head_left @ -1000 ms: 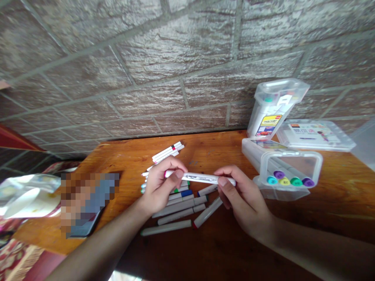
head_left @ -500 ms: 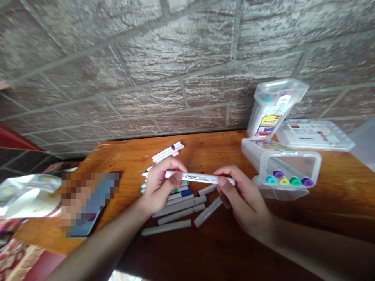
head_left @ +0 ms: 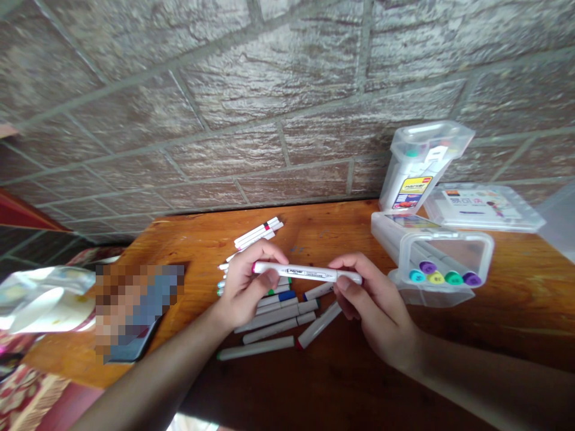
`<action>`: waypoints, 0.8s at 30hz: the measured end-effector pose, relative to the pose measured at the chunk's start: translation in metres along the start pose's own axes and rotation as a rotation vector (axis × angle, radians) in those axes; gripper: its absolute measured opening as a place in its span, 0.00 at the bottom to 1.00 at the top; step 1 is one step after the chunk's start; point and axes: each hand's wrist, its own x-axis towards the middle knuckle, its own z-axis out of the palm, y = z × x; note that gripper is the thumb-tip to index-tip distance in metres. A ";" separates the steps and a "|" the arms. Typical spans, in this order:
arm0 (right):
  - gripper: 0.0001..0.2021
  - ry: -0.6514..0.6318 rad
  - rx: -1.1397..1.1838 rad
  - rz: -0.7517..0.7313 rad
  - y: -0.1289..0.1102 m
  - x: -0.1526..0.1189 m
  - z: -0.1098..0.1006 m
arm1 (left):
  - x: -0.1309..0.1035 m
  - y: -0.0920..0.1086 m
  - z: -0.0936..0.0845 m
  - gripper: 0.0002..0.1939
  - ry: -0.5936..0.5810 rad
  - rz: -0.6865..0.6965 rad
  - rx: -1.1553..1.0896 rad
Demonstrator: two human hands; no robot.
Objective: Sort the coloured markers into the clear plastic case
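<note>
A white marker (head_left: 309, 273) with pink ends is held level between both hands, above the table. My left hand (head_left: 245, 287) pinches its left end between thumb and fingers. My right hand (head_left: 377, 305) grips the right end the same way. Beneath them, several loose markers lie on the wood, among them a grey-white marker with a green end (head_left: 256, 348) and a marker with a red end (head_left: 320, 325). Thinner white pens (head_left: 258, 232) lie together behind my left hand, which partly hides the pile.
To the right, an open clear case (head_left: 485, 257) lies on its side with several markers inside. Behind it stand an upright marker case (head_left: 406, 173) and a flat clear box (head_left: 485, 206). A phone (head_left: 139, 338) and a plastic-wrapped roll (head_left: 49, 308) are at left. The stone wall (head_left: 278, 108) borders the table.
The marker has turned about its length, so its printed label now faces differently. Both hands keep their hold in nearly the same place.
</note>
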 end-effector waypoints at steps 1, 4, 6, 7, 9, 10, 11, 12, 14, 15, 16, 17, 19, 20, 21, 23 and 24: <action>0.10 -0.001 0.005 0.002 0.000 0.000 0.000 | 0.000 0.000 0.000 0.10 0.005 -0.005 0.008; 0.11 0.004 0.003 0.000 0.000 -0.001 0.001 | 0.000 0.001 0.001 0.11 0.022 -0.022 0.029; 0.11 0.006 -0.006 -0.006 0.000 0.000 0.001 | 0.000 0.001 0.001 0.11 0.027 -0.028 0.036; 0.11 0.005 -0.012 -0.007 0.000 0.000 0.001 | 0.000 0.001 0.001 0.11 0.027 -0.028 0.039; 0.11 0.002 -0.022 -0.007 -0.001 0.000 0.001 | 0.000 0.001 0.000 0.11 0.027 -0.028 0.041; 0.11 0.001 -0.025 -0.008 -0.001 0.000 0.001 | 0.000 0.001 0.000 0.11 0.028 -0.027 0.041; 0.11 0.002 -0.025 -0.009 -0.001 0.000 0.001 | 0.000 0.001 0.000 0.11 0.027 -0.025 0.042; 0.11 0.003 -0.024 -0.010 -0.001 0.000 0.001 | 0.000 0.001 0.000 0.11 0.027 -0.021 0.045; 0.10 0.003 -0.024 -0.015 -0.001 0.000 0.001 | 0.000 0.001 0.000 0.10 0.024 -0.012 0.058; 0.10 0.003 -0.026 -0.018 -0.001 0.000 0.000 | 0.000 0.001 0.000 0.10 0.023 -0.006 0.066; 0.09 0.003 -0.030 -0.020 -0.001 0.000 0.000 | 0.000 0.001 0.000 0.10 0.021 0.001 0.074; 0.09 0.003 -0.034 -0.020 -0.001 0.000 0.000 | 0.000 0.001 0.000 0.09 0.020 0.009 0.080; 0.09 0.004 -0.040 -0.020 -0.002 0.000 0.000 | 0.000 0.002 -0.001 0.08 0.013 0.024 0.090; 0.09 0.003 -0.044 -0.018 -0.002 0.000 0.000 | 0.001 0.002 -0.001 0.08 0.009 0.027 0.094; 0.09 0.004 -0.048 -0.018 -0.002 0.000 0.000 | 0.001 0.003 -0.001 0.08 0.003 0.029 0.097; 0.09 0.007 -0.058 -0.022 -0.002 0.000 0.000 | 0.001 0.003 -0.001 0.07 -0.003 0.031 0.100; 0.09 0.009 -0.062 -0.025 -0.002 0.000 0.000 | 0.001 0.003 -0.001 0.08 -0.004 0.030 0.102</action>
